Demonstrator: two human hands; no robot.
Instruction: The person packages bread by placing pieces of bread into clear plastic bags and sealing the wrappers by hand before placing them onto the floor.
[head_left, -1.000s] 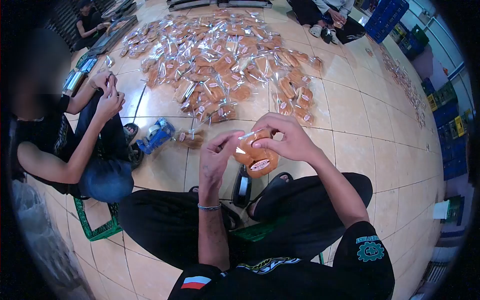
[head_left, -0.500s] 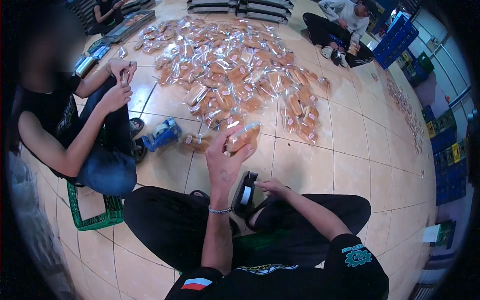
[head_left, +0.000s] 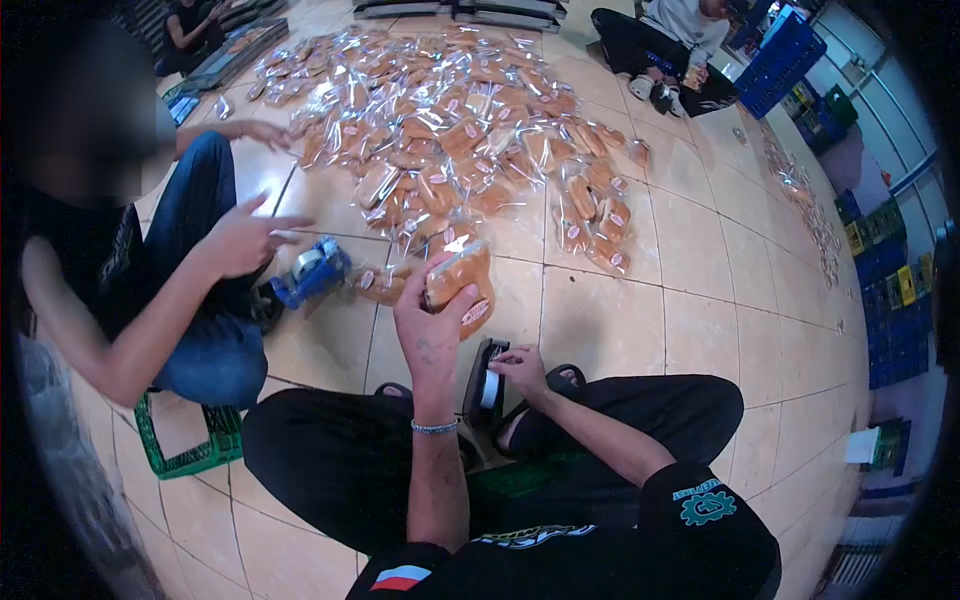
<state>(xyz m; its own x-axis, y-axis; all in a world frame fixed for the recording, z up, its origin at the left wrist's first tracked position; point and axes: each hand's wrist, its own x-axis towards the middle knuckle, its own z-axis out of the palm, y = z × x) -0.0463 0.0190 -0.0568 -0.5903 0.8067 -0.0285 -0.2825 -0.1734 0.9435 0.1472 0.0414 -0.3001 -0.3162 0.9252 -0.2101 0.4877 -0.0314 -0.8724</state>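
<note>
The fingers (head_left: 462,302) of the left hand (head_left: 428,320), in the head view, are closed around a golden-brown bread roll in a clear plastic bag (head_left: 461,281), thumb across its near face, beside a small oval red-and-white label (head_left: 474,313). The roll is raised off the floor, between the wide heap of clear-bagged brown breads (head_left: 440,130) and the person's knees. The right hand (head_left: 525,371) is bent down to the far end of a long black tape dispenser (head_left: 477,392) carrying a white roll of tape (head_left: 490,390); its fingertips bunch there, but whether they pinch a strip I cannot tell.

The step in hand looks like taking tape. To do it well, I would keep the left grip light, since soft bread should dent easily, and hold the bag's gathered plastic snug without hiding the label. The right fingers would best catch only the tape's very end and pull it sharply against the cutting edge, keeping the dispenser steady on the floor. A co-worker's hand (head_left: 240,240) reaches out well to the left, clear of both hands.
</note>
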